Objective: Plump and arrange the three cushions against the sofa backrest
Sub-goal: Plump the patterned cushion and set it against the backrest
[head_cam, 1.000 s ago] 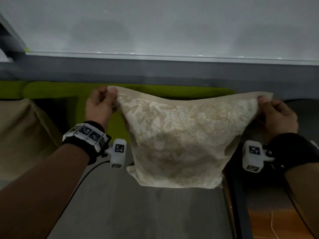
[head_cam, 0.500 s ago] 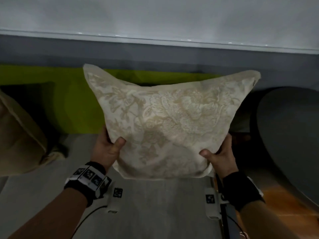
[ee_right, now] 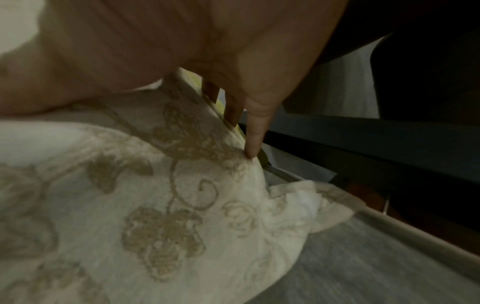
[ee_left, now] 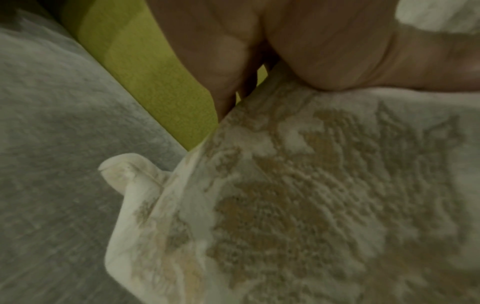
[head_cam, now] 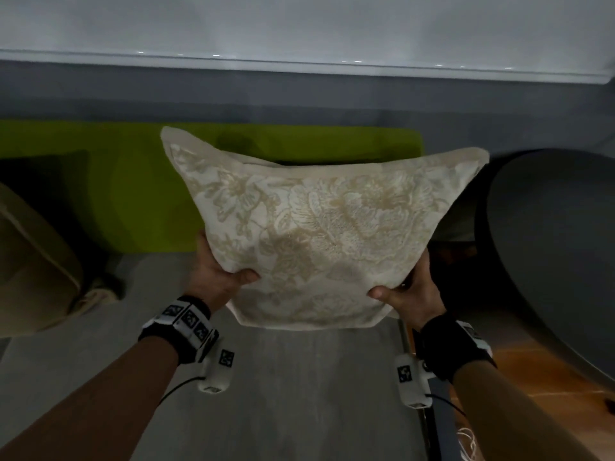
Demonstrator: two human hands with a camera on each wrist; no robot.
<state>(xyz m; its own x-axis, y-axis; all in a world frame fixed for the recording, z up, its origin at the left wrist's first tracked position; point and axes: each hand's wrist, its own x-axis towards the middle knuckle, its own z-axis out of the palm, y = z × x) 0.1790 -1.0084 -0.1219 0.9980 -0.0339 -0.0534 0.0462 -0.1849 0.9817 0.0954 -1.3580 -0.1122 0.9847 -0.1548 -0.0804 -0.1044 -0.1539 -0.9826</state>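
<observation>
A cream cushion with a beige floral pattern (head_cam: 319, 234) is held upright above the grey sofa seat (head_cam: 293, 394), in front of the green backrest (head_cam: 139, 188). My left hand (head_cam: 219, 277) grips its lower left side, thumb on the front and fingers behind. My right hand (head_cam: 409, 294) grips the lower right side the same way. The left wrist view shows the cushion (ee_left: 311, 205) under my thumb, and the right wrist view shows the cushion (ee_right: 161, 205) with my fingers (ee_right: 255, 131) behind its edge. A tan cushion (head_cam: 30, 261) leans at the far left.
A dark round object (head_cam: 552, 241) stands to the right of the sofa, over a wooden floor (head_cam: 539, 374). A grey wall band (head_cam: 299, 91) runs behind the backrest. The sofa's right edge (head_cam: 429, 410) lies just below my right wrist.
Both hands moved from the cushion's top corners to its lower sides. The cushion now stands higher and fuller in front of the green backrest.
</observation>
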